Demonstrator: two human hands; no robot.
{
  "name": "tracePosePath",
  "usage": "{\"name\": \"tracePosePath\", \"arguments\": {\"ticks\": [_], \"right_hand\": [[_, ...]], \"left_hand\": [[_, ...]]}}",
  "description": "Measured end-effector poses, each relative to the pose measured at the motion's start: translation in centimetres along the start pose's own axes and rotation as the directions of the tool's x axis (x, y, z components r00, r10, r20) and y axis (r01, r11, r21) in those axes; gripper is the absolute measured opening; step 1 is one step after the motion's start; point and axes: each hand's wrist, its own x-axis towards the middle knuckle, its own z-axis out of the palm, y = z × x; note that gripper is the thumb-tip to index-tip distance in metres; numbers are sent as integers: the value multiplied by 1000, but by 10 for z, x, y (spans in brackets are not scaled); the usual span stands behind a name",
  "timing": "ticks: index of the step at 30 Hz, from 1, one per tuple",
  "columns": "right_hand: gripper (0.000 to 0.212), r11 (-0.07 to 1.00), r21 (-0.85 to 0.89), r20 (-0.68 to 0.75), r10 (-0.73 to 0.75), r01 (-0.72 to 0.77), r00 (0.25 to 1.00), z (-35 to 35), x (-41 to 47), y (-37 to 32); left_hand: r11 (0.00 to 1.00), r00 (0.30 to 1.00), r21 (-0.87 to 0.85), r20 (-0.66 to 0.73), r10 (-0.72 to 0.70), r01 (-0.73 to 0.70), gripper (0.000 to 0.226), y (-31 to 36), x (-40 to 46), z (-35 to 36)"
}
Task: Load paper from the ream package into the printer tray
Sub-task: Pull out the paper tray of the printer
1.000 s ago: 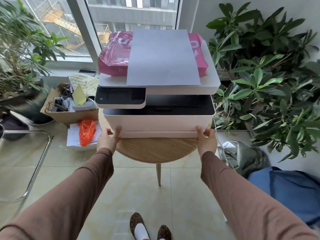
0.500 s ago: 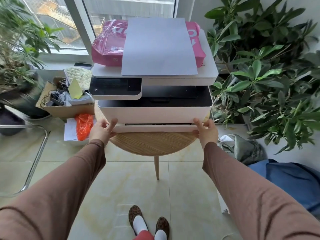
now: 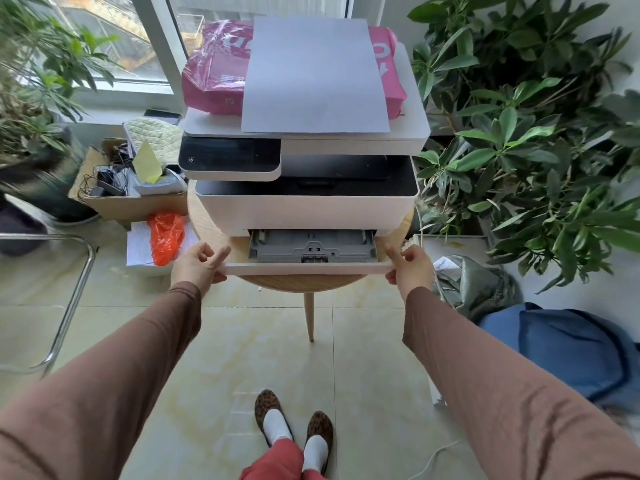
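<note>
White printer with black control panel, grey tray interior with white front; magenta-pink ream package with white lettering at upper centre, plain white sheet over it. Light wood-grain tabletop, brown sleeves, leopard-print slippers with white socks, red trousers at bottom centre. Orange bag centre left, blue cushion lower right, green plants right, cream marbled floor tiles.

Round wooden table; leafy plants right; orange bag, cardboard box left.
</note>
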Motion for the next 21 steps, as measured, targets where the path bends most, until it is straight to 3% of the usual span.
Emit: {"name": "tracePosePath", "arguments": {"ticks": [3, 15, 21], "right_hand": [[48, 1000, -19, 32, 24, -23, 999, -10, -18, 12], [36, 997, -48, 124, 72, -67, 990, -40, -67, 50], [29, 989, -145, 196, 57, -28, 979, -47, -72, 37]], "left_hand": [[998, 999, -40, 23, -49, 50, 44, -21, -17, -7], [987, 987, -48, 44, -152, 154, 35, -50, -81, -21], [979, 988, 174, 96, -121, 103, 27, -20, -96, -27]]}}
